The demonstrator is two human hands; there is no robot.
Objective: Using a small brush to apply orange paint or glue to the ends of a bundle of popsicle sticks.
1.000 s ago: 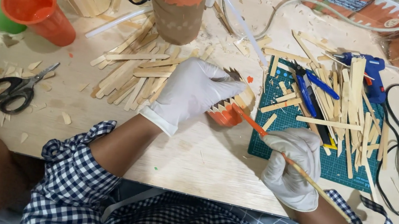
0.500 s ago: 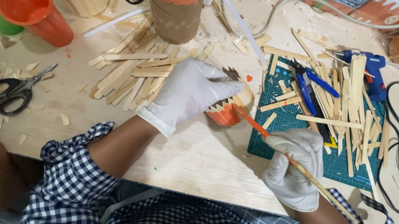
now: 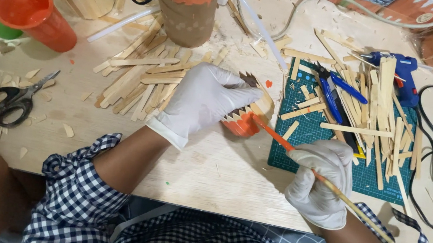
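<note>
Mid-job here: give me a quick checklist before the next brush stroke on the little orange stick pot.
1. Left hand steadies the pot: ok, gloved hand wraps over it.
2. Right hand grips the brush: ok.
3. Brush tip meets the pot's orange side: ok, it appears to touch.
4. Paint on the tip: cannot tell.
5. Bench bare beneath the brush: ok.
6. Loose sticks away from wet paint: ok, they lie left of the hand.

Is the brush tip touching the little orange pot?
Touching: the head view shows the paintbrush tip meeting the orange pot, held by the left hand.
</note>
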